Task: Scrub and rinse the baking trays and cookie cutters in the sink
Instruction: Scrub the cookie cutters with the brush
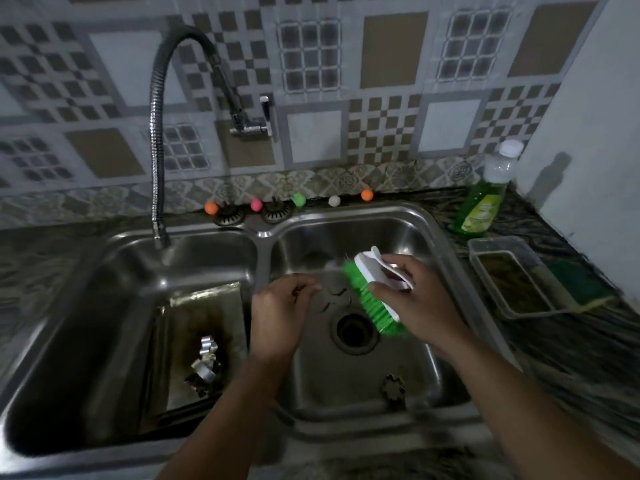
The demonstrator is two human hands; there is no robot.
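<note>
Over the right basin of the double steel sink [446, 244], my right hand [412, 296] grips a scrub brush [372, 292] with a white handle and green bristles. My left hand [284, 313] pinches a small metal cookie cutter [334, 296] against the bristles; its shape is blurred. A flower-shaped cutter [393, 388] lies on the right basin floor near the drain [353, 329]. In the left basin a baking tray [204, 327] leans tilted, with several metal cutters [206, 362] piled on it.
A flexible hose tap [156, 140] hangs over the left basin. A green dish soap bottle [485, 199] stands on the counter at the right, beside a clear tray [512, 278] and a green sponge [578, 282]. Coloured balls [298, 199] line the sink's back edge.
</note>
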